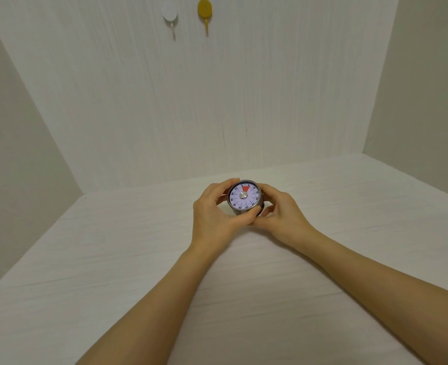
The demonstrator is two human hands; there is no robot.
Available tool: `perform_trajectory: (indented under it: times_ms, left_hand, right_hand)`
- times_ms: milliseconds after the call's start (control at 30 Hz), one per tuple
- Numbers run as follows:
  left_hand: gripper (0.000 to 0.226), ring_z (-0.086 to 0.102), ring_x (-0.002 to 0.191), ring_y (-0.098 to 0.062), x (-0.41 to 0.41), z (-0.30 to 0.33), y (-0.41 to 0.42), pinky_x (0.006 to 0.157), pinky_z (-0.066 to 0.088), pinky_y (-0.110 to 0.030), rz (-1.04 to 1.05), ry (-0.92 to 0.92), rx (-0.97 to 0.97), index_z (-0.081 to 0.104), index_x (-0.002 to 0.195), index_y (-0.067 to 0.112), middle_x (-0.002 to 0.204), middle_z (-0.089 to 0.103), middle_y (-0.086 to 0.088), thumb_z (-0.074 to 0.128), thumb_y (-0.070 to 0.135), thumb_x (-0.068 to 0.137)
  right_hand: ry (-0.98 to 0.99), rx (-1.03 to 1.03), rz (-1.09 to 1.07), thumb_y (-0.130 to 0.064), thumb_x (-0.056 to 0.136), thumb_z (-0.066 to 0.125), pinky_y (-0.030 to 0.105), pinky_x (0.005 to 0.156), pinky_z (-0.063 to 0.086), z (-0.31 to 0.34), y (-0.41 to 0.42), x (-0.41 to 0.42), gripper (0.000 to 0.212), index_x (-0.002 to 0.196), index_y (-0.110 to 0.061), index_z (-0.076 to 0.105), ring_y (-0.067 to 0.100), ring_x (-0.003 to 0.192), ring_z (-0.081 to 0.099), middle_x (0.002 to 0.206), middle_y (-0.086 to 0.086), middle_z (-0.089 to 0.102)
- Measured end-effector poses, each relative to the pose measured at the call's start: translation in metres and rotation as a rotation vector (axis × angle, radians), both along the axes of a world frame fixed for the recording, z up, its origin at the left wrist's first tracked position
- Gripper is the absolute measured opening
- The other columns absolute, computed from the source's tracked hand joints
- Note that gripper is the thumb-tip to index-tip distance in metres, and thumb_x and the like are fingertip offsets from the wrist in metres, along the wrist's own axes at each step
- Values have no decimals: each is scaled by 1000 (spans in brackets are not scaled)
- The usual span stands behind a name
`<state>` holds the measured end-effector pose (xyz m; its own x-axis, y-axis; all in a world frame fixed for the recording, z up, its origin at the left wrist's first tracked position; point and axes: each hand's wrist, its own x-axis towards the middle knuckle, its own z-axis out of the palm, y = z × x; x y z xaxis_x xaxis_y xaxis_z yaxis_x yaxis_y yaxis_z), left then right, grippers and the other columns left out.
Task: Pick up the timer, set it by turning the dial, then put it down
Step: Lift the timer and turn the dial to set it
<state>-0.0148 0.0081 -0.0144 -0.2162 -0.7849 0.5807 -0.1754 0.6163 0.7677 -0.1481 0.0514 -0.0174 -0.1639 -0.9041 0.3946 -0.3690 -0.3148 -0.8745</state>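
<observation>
Timer (244,197): round, metal-rimmed, white face tilted up toward the camera, dark numerals round the edge, small silver knob at centre. Red wedge on the face runs from about 0 to about 5, near the top. Dark base partly visible at lower right, behind the fingers.

Location: middle of the view, over the far-centre part of the white tabletop (112,259), held between both hands. Cannot tell whether the base touches the tabletop or sits just above it; the hands hide the underside.

Left hand (212,212): grip closed round the timer's left side, fingers curled over the top-left rim, thumb along the lower front edge under the face. In contact with the metal rim.

Right hand (280,209): grip closed on the timer's right side, fingers wrapped behind and under the right edge, thumb near the lower right of the casing, just beside the left thumb. Touching the body; exact finger placement at the back is hidden.

Both forearms bare, coming in from the bottom edge and meeting at the timer.

Surroundings: white wood-grain tabletop, white wood-grain back wall (217,101), plain side panels left and right. High on the back wall, two round hooks side by side: white hook (170,14) on the left, yellow hook (205,10) on the right, well apart from the timer.
</observation>
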Motion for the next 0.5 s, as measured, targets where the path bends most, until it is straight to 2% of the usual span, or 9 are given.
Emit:
perform_trajectory:
  times_ms: [100,233,367,500]
  left_hand:
    - [58,62,101,-1,1,-1,-1,84,47,-9,-10,-20,-16,65,113,19,108,68,5,87,22,59]
    - [59,61,99,-1,1,-2,-1,83,46,-8,-6,-36,-41,64,113,18,105,66,3,87,21,58]
    - [59,60,96,0,-3,-1,5,81,44,-6,4,-42,-68,64,109,18,101,64,3,87,27,54]
    - [59,58,95,3,-8,1,11,79,43,-4,35,13,-39,62,104,21,102,63,6,88,29,52]
  right_hand:
    - [-22,8,50,-18,60,73,11,60,43,1,0,-1,57,115,-27,59,12,91,62,110,-2,69]
    - [-12,20,63,-16,60,74,13,60,45,-1,0,-3,58,115,-25,59,25,90,62,110,-1,69]
    - [-16,-16,24,-12,61,76,10,58,42,-2,1,-3,42,95,-15,50,2,78,56,92,-3,63]
    - [11,-35,-50,-6,64,79,11,57,44,-3,2,-2,45,91,-10,43,1,69,53,90,5,63]
